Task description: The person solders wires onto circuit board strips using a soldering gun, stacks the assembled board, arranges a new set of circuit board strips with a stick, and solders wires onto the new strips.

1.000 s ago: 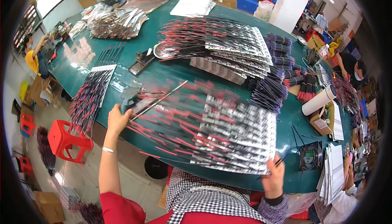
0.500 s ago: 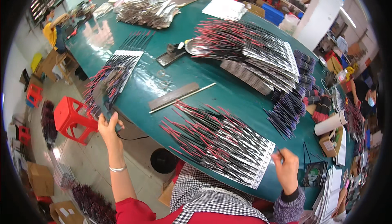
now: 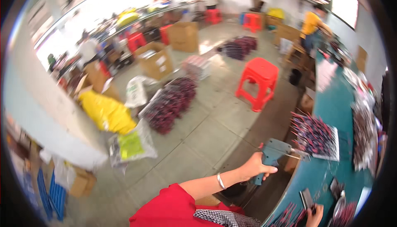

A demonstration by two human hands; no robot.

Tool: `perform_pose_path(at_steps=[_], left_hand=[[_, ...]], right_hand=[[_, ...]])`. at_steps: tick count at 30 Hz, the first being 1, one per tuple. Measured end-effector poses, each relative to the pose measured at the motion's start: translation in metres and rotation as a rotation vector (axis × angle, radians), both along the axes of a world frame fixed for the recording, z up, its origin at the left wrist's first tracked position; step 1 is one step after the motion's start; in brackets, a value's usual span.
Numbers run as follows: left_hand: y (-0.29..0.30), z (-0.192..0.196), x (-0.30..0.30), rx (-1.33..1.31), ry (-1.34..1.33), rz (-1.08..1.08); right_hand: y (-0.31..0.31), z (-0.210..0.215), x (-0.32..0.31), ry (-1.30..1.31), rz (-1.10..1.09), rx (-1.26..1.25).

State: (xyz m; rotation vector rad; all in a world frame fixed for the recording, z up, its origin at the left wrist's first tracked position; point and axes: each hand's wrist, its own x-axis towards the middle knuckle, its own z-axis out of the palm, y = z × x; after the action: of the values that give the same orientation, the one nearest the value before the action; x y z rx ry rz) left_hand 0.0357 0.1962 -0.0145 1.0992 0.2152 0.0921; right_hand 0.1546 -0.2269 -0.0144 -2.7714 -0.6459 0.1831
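Note:
My left hand [image 3: 258, 167] is wrapped round the grip of a grey-blue pistol-shaped tool [image 3: 275, 150] with a metal front end. That front end reaches over the table edge beside a sheet of black wires with red ends [image 3: 312, 136], which has a white strip along one side. My right hand [image 3: 316, 216] is low in the picture, its fingers bent, at the near end of a flat dark bar [image 3: 306, 198]. Whether it grips the bar cannot be made out. Just left of it, more red-ended wires [image 3: 285, 216] are partly cut off by the lower edge.
The green table [image 3: 308, 181] runs along the right, with a pile of bundled strips [image 3: 362, 134] on it. A red stool [image 3: 258, 82] stands on the floor. Wire bundles [image 3: 171, 103], a yellow bag [image 3: 105, 113] and cartons [image 3: 155, 59] lie further left. A person in yellow [image 3: 311, 24] sits at the far end.
The view has swung left toward the floor. My left hand still holds the tool, now further from my body. My right hand has left the near wire sheet's white edge for the dark bar.

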Motion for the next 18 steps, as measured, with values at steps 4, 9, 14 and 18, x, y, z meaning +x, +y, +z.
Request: perform_pose_path(at_steps=[4, 9, 14, 18], left_hand=[[-0.006, -0.020, -0.016, -0.070, -0.067, 0.136], [-0.020, -0.015, -0.016, -0.093, -0.041, 0.160], [-0.013, -0.026, -0.022, -0.079, -0.029, 0.160], [-0.013, -0.037, -0.021, -0.112, -0.031, 0.204]], right_hand=[[0.016, 0.015, 0.004, -0.089, 0.076, -0.134], [-0.006, -0.002, 0.012, -0.142, 0.033, -0.158], [0.003, 0.006, 0.015, -0.145, 0.085, -0.163], [-0.001, -0.001, 0.018, -0.142, 0.113, -0.129]])
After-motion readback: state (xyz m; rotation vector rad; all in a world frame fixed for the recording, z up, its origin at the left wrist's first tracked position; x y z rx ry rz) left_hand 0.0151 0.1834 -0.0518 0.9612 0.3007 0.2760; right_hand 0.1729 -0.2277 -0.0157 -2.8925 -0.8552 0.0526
